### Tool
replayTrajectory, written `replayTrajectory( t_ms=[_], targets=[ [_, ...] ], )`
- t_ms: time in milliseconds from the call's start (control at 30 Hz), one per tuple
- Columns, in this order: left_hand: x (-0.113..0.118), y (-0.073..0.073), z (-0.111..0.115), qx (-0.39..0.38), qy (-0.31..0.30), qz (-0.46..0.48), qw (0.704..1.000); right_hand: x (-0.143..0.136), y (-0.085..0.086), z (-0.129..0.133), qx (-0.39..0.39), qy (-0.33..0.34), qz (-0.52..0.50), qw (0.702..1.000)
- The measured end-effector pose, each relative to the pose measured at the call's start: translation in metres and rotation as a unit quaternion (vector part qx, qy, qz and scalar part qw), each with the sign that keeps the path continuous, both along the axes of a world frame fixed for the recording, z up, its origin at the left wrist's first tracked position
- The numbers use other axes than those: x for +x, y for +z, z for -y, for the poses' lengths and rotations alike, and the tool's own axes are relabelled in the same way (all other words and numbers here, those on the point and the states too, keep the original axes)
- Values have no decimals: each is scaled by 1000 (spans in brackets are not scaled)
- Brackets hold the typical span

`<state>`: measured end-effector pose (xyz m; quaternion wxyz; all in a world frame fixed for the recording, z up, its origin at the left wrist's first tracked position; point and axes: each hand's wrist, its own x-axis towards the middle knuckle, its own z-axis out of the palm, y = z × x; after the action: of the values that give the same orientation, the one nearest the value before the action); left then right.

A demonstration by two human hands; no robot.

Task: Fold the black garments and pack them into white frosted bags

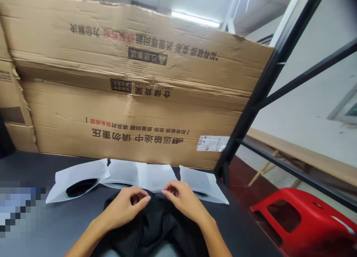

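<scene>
A piece of black cloth (152, 223), rumpled into folds, lies at the near edge of the dark table, directly in front of me. My left hand (128, 205) is on its left upper part, thumb and forefinger curled together at the fabric. On the other side, my right hand (182, 199) has its thumb and fingers bent in a pinch at the cloth's upper edge. The fabric caught between the fingertips is mostly hidden. Just beyond both hands stands a row of white pouches or folded sheets (156, 175); a dark item (82, 187) shows inside the leftmost one.
A tall printed cardboard sheet (134, 112) walls off the table's back. Black metal posts (248, 97) rise at the right. Past them are a red plastic stool (304, 219) and a wooden bench (301, 156). Something pixelated lies at the left table edge.
</scene>
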<state>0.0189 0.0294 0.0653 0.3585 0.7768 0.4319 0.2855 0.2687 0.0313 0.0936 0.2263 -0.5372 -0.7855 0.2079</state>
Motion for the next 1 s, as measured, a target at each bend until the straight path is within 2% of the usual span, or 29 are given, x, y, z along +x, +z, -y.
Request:
replayTrajectory(
  t_ms=[67,167,233,300,367,433,500,533,600,667,733,833,900,1000],
  targets=[
    [3,-1,3,21,-39,-8,999,-6,-1,3,-36,24,-14,999],
    [3,-1,12,7,-142,-3,990,-8,-4,7,-84,30,-10,996],
    [-1,-2,17,-45,-235,9,971,-6,-4,8,-99,36,0,994],
    [-8,-2,19,-119,-320,15,940,-4,-2,10,-105,52,7,993],
    [-18,-1,19,-200,-365,15,909,-3,0,11,-99,74,16,992],
    [-25,1,16,-284,-377,15,881,-4,0,13,-89,90,34,991],
    [-27,5,10,-330,-345,46,877,-6,-1,14,-81,84,58,992],
    [-26,7,6,-321,-300,82,894,-7,-1,14,-80,76,68,992],
    [-23,11,0,-234,-165,152,946,-9,0,15,-84,63,75,992],
    [-18,11,-3,-119,-59,151,979,-9,6,18,-94,63,70,991],
    [-16,8,-3,-63,-60,80,993,-9,15,24,-113,70,74,988],
    [-16,-2,-3,-83,-105,-12,991,-7,24,44,-138,84,112,980],
    [-18,-10,-6,-99,-83,-27,991,-7,20,61,-156,113,122,974],
    [-23,-20,-12,-95,-41,-28,994,-8,5,83,-199,185,99,957]
  ],
)
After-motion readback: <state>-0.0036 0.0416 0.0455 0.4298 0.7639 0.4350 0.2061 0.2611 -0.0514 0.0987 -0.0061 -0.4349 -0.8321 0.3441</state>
